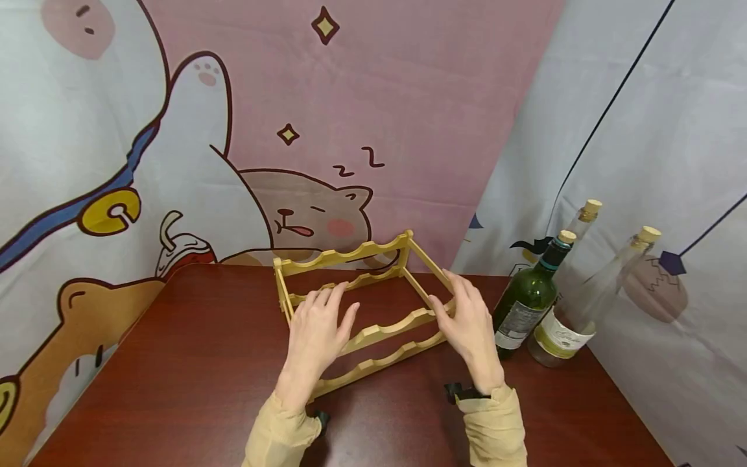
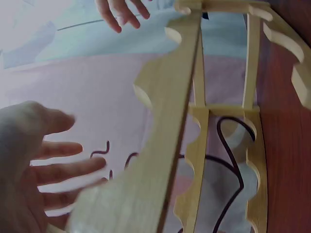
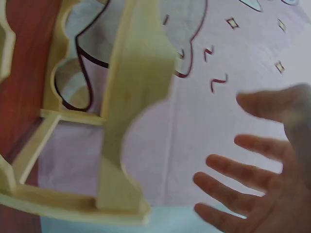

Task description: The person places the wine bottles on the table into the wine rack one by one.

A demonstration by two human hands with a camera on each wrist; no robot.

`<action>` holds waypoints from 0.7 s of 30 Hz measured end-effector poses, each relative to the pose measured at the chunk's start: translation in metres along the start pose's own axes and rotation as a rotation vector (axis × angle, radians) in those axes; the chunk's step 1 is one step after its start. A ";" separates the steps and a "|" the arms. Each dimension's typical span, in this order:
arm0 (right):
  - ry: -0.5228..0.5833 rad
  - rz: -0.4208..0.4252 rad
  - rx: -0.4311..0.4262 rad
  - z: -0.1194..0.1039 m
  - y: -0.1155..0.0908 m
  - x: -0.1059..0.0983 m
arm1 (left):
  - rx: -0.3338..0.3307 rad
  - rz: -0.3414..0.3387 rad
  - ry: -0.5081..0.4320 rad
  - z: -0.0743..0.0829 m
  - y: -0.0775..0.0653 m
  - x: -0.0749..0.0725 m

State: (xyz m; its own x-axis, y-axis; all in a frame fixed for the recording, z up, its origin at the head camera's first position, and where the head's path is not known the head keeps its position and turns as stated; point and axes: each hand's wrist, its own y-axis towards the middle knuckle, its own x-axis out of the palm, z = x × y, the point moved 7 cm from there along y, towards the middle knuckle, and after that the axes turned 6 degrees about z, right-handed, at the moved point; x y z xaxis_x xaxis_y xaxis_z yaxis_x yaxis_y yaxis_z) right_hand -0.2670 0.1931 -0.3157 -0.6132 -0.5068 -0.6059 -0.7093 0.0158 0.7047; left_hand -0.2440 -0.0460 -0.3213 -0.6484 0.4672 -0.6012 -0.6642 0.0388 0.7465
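Note:
A two-tier wooden wine rack [image 1: 373, 334] with scalloped rails stands on the dark red table. Over its left front corner is my left hand [image 1: 318, 327], thumb spread from the fingers. My right hand [image 1: 467, 318] is at the right front corner, its fingers likewise spread. In the left wrist view the left hand [image 2: 53, 170] shows apart from the scalloped front rail [image 2: 150, 145], with nothing in its grasp. The right wrist view shows the right hand [image 3: 257, 170] beside the rack's rail [image 3: 131, 111], fingers extended and holding nothing.
Right of the rack stand a green corked wine bottle [image 1: 528, 295], a clear corked bottle with a pale label [image 1: 569, 331] and another corked bottle neck [image 1: 585, 217] behind. A cartoon-printed cloth [image 1: 408, 117] hangs behind the reddish-brown table [image 1: 192, 363].

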 end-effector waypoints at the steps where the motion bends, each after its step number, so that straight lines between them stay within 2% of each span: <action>1: 0.014 0.048 0.008 0.002 0.002 -0.007 | 0.020 0.035 -0.025 0.003 0.001 -0.004; 5: 0.049 0.265 -0.008 0.011 0.011 -0.040 | 0.043 0.102 -0.153 0.013 -0.002 -0.009; 9: 0.075 0.491 -0.010 0.026 0.019 -0.076 | 0.024 0.094 -0.252 0.020 -0.009 -0.004; 12: 0.082 0.600 0.063 0.043 0.025 -0.097 | 0.019 0.088 -0.299 0.026 -0.011 -0.001; 15: 0.068 0.610 0.174 0.062 0.033 -0.109 | 0.021 0.082 -0.342 0.032 -0.013 0.000; 21: 0.150 0.522 0.403 0.101 0.048 -0.108 | 0.047 0.050 -0.404 0.045 -0.017 0.006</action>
State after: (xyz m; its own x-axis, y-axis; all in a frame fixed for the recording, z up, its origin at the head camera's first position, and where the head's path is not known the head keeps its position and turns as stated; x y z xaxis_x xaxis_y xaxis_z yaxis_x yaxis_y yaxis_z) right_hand -0.2698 0.3361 -0.2538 -0.8766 -0.4590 -0.1449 -0.4250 0.5968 0.6806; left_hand -0.2199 -0.0042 -0.3250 -0.4752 0.7783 -0.4104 -0.6119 0.0428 0.7898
